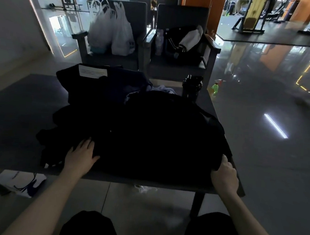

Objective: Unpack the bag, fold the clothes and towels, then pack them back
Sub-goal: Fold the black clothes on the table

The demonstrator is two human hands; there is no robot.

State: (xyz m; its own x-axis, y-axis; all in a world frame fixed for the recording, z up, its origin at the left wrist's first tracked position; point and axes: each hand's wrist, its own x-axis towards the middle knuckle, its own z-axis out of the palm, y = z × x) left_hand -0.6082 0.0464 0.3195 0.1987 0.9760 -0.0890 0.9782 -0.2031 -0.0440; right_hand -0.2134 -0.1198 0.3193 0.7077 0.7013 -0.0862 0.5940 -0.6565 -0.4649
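Right hand [224, 173] curls its fingers over the near right edge of the black garment [158, 136] and grips it at the table's near right corner. Left hand [81, 153] lies flat on the garment's near left part, fingers straight and spread, holding nothing.

The grey table [17, 117] fills the middle of the view. The black garment is spread over most of its right half, from the near edge back toward the far side. More dark cloth is bunched to the left of it, too dim to tell apart.

Beyond the table stand two dark armchairs side by side. The left armchair [140, 10] carries white plastic bags [109, 30]. The right armchair [182, 13] carries a black jacket [184, 45] with white stripes.

At the table's far left lies a dark blue item [104, 89] bearing a white label [92, 71]; whether it is a bag or clothing I cannot tell. Just right of it, a pale crumpled cloth [162, 89] peeks out behind the black garment.

A white printed bag [15, 182] sits on the floor at near left. A black bottle [192, 87] stands upright at the table's far right, and a green spray bottle [215, 87] stands on the floor beside it.
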